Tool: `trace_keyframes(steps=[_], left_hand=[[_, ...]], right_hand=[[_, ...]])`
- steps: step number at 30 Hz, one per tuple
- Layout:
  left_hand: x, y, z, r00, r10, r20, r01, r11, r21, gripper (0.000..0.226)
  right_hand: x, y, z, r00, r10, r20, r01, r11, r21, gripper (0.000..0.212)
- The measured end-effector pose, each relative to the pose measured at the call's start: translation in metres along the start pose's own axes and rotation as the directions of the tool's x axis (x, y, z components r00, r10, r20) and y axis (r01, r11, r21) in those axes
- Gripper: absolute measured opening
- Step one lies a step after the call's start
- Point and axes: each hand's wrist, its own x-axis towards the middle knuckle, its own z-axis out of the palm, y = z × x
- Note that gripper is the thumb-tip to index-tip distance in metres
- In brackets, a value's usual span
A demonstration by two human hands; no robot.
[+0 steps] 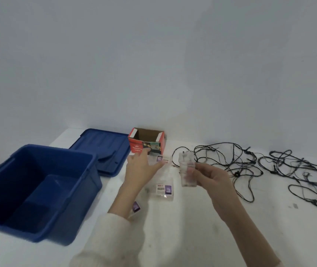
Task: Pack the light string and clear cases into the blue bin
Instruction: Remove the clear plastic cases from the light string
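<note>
- Light string of thin black wire (236, 174) lies in a loose tangle on the white table (192, 228), to my right and well apart from the open blue plastic bin (57, 151) at my left. Nothing shows inside the bin.
- My right hand (213, 180) pinches a small clear plastic case (187, 170) upright between thumb and fingertips, raised off the table. A wire runs up to its top; I cannot tell whether it is joined.
- My left hand (140, 166) is released, fingers straight, reaching over a second clear case (160, 159) just in front of the red cardboard carton (146, 145). Contact cannot be confirmed.
- A third clear case (163, 189) lies flat between my hands.
- Step, as judged: gathering the cases; packing is not yet begun.
- Next move calls for closing my left hand on its case and carrying both across to the bin. If the held case is tied to the wire, the string will drag and needs bundling first.
- Writing: the carton front reads "LED Decorative Lights". The case labels show a purple square and red print, too small to read.
</note>
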Motion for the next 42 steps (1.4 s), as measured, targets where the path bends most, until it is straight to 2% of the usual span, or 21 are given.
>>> trace_keyframes(steps=[1,3,6,10,12,13,15,16,19,21,24,28,31,33,35,36,38,39,42], left_hand=[[0.012,-0.002,0.005,1.0,-0.006,-0.004,0.007,0.992,0.129,0.064],[0.027,0.001,0.018,0.999,-0.026,0.045,0.013,0.963,0.27,0.072],[0.036,0.005,0.035,0.989,-0.05,0.138,-0.003,0.933,0.361,0.09],[0.038,0.004,0.042,0.993,-0.009,0.121,-0.041,0.916,0.4,0.087],[0.034,0.003,0.037,0.993,0.069,0.093,-0.093,0.957,0.276,0.093],[0.03,0.004,0.032,0.988,0.13,0.086,-0.141,0.98,0.139,0.097],[0.018,0.009,0.016,0.963,0.259,0.071,-0.244,0.955,-0.168,0.102],[0.012,0.011,0.008,0.946,0.32,0.048,-0.298,0.919,-0.258,0.103],[0.001,0.014,-0.014,0.883,0.468,-0.029,-0.453,0.836,-0.309,0.099],[-0.004,0.016,-0.03,0.86,0.509,-0.037,-0.486,0.794,-0.364,0.096],[-0.011,0.023,-0.052,0.895,0.444,-0.032,-0.384,0.734,-0.561,0.094],[-0.012,0.028,-0.064,0.955,0.295,0.025,-0.176,0.635,-0.752,0.081],[-0.013,0.027,-0.062,0.921,0.355,0.159,-0.116,0.642,-0.758,0.074],[-0.015,0.028,-0.06,0.9,0.373,0.226,-0.111,0.696,-0.709,0.046],[-0.017,0.03,-0.059,0.934,0.289,0.211,-0.051,0.69,-0.722,0.03],[-0.018,0.03,-0.059,0.951,0.231,0.203,-0.004,0.671,-0.742,0.035],[-0.016,0.029,-0.058,0.964,0.109,0.244,0.144,0.558,-0.817,0.049],[-0.014,0.028,-0.058,0.953,0.067,0.295,0.236,0.445,-0.864,0.049],[-0.011,0.029,-0.06,0.879,0.071,0.472,0.474,-0.012,-0.881,0.046]], right_hand=[[0.004,0.001,0.004,1.0,0.004,-0.024,-0.003,1.0,0.016,0.014],[0.012,0.004,0.01,0.998,0.014,-0.065,-0.013,1.0,0.021,0.014],[0.017,0.008,0.015,0.993,0.021,-0.118,-0.019,1.0,0.019,0.014],[0.021,0.006,0.013,0.982,0.015,-0.19,-0.011,1.0,0.02,0.014],[0.023,-0.001,0.012,0.975,-0.023,-0.221,0.029,0.999,0.022,0.014],[0.024,-0.007,0.013,0.971,-0.047,-0.234,0.058,0.997,0.042,0.014],[0.026,-0.023,0.016,0.963,-0.082,-0.255,0.114,0.987,0.112,0.014],[0.027,-0.031,0.019,0.962,-0.098,-0.254,0.137,0.981,0.138,0.014],[0.028,-0.056,0.028,0.966,-0.155,-0.206,0.19,0.969,0.16,0.018],[0.027,-0.069,0.036,0.968,-0.191,-0.163,0.216,0.965,0.148,0.024],[0.023,-0.079,0.045,0.966,-0.215,-0.144,0.233,0.964,0.124,0.024],[0.017,-0.083,0.051,0.974,-0.18,-0.14,0.21,0.948,0.239,0.029],[0.013,-0.083,0.057,0.975,-0.173,-0.142,0.204,0.947,0.248,0.027],[0.011,-0.083,0.059,0.968,-0.194,-0.158,0.226,0.95,0.217,0.024],[0.008,-0.085,0.056,0.958,-0.221,-0.181,0.256,0.946,0.198,0.024],[0.007,-0.086,0.054,0.956,-0.226,-0.189,0.263,0.944,0.199,0.025],[0.004,-0.086,0.051,0.954,-0.231,-0.189,0.268,0.942,0.204,0.026],[0.003,-0.087,0.05,0.955,-0.235,-0.18,0.271,0.94,0.208,0.025],[0.001,-0.089,0.05,0.967,-0.229,-0.108,0.251,0.925,0.286,0.031]])
